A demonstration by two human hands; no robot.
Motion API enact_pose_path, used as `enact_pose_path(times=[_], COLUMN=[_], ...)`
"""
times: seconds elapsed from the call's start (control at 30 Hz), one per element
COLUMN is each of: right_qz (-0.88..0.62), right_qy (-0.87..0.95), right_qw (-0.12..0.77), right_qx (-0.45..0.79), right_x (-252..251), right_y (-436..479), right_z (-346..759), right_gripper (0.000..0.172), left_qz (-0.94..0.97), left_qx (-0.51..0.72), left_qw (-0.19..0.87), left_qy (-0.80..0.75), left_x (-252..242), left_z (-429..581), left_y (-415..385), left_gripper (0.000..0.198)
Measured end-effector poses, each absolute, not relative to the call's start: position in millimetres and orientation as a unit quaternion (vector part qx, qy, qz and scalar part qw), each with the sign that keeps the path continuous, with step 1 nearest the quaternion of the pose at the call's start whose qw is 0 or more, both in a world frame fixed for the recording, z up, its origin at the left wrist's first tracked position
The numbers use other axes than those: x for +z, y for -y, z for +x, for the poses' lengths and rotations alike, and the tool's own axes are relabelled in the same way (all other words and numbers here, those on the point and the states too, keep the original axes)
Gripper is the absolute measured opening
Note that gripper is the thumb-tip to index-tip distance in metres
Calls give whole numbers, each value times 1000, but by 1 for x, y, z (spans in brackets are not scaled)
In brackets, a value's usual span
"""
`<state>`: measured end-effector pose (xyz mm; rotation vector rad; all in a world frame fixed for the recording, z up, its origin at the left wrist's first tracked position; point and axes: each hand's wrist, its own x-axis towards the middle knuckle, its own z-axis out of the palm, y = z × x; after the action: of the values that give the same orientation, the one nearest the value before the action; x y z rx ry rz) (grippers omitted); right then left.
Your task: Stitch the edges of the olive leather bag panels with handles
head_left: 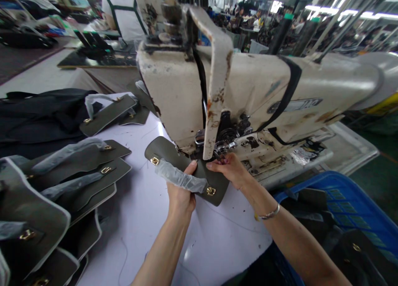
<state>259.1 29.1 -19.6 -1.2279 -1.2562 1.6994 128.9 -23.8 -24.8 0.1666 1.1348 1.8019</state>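
A dark olive bag panel [166, 149] lies under the needle area of a worn cream sewing machine [174, 86]. Its handle [180, 177] is wrapped in clear plastic and joined by gold-coloured rings at both ends. My left hand [182, 194] grips the panel at its middle, thumb on top near the presser foot and fingers partly hidden beneath the handle. Close to the needle, my right hand [231, 169] is closed with fingertips pinched together over the panel's right part. Whatever those fingers hold is too small and dark to make out.
Several similar olive panels [90, 174] with wrapped handles are stacked at the left. Black fabric [40, 116] lies behind them. A blue plastic basket [351, 190] holding more pieces stands at the right. Loose threads lie on the white tabletop [137, 236]. Another person [124, 16] is beyond the machine.
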Motion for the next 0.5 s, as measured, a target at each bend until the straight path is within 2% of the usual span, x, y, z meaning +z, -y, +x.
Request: enact_pose_path(times=[0.17,0.4,0.5], right_qz=[-471,-490,-502], right_qy=[463,459,462], right_qw=[367,421,434], right_qx=[655,610,589], right_x=[-24,-28,-31], right_y=[-23,-13,-9], right_z=[254,240,234], right_gripper=[29,21,20], left_qz=[81,122,127], left_qx=[736,712,691], left_qw=[485,508,534], left_qy=[-467,-469,-470], left_x=[-24,-20,-22], left_z=[124,110,102], left_y=[19,12,9], left_gripper=[55,44,47])
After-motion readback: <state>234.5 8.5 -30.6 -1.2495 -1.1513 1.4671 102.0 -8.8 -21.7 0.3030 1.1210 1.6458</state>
